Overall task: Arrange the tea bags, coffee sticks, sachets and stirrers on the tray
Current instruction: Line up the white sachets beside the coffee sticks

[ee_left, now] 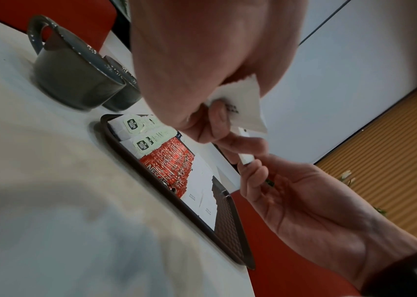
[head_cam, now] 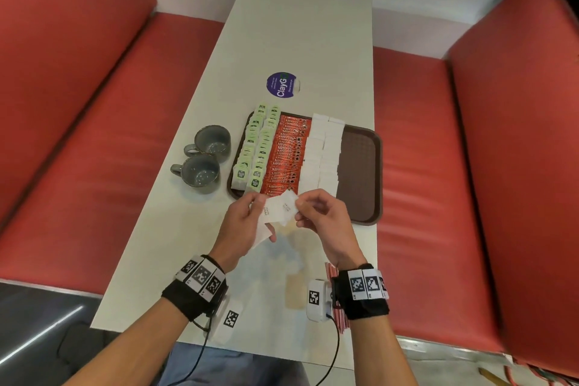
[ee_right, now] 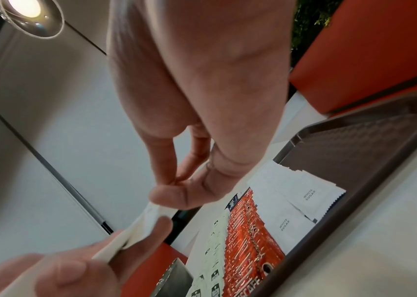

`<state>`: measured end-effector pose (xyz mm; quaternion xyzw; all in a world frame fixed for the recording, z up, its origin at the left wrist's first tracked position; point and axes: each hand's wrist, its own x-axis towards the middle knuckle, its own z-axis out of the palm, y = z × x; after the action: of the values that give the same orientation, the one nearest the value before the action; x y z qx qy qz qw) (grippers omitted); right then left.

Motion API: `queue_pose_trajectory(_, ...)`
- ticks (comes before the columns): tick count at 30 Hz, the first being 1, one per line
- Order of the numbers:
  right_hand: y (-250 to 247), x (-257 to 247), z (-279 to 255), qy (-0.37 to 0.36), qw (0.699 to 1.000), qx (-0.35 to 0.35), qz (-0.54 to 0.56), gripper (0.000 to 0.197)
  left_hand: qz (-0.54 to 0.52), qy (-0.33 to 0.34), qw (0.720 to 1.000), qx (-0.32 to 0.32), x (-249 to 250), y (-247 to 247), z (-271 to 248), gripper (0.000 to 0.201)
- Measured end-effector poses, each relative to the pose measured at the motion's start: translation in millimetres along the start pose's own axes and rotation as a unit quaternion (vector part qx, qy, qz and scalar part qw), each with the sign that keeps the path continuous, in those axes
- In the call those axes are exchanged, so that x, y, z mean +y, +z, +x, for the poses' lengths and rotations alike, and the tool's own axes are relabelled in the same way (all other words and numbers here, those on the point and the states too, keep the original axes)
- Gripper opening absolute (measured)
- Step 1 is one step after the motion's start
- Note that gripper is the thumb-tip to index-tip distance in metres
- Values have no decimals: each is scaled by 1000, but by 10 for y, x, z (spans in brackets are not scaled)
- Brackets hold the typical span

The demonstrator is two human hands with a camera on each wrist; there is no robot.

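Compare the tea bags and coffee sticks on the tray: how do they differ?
The tea bags are pale green with dark labels; the coffee sticks are orange-red. Tea bags form two rows at the tray's left edge; coffee sticks form one band to their right. Both lie overlapped in neat rows.

Head view looks down; wrist views look up, close; all share tray [head_cam: 360, 166].

Textured plastic tray [head_cam: 360, 166], paper sachets [head_cam: 319, 153]
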<state>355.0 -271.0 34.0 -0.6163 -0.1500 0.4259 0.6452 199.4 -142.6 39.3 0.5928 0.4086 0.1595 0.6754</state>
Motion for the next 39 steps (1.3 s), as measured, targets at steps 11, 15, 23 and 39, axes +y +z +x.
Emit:
queue_pose_trajectory(11,-535,143,154,-60,978,124,-158,4,-29,-19,999,27,-46,-130,-11,10)
queue_pose_trajectory(15,-700,308,316,-96,929,168,-314,16,-16,-23,999,19,-39,-95,-8,9)
queue_pose_trajectory(23,-733,565,599,-72,886,208,-409,25,25,-18,1000,1,-61,-71,-13,11)
queue_pose_trajectory(39,-201,150,316,-49,951,112,-283,22,22,-7,998,-61,-15,-35,-39,22)
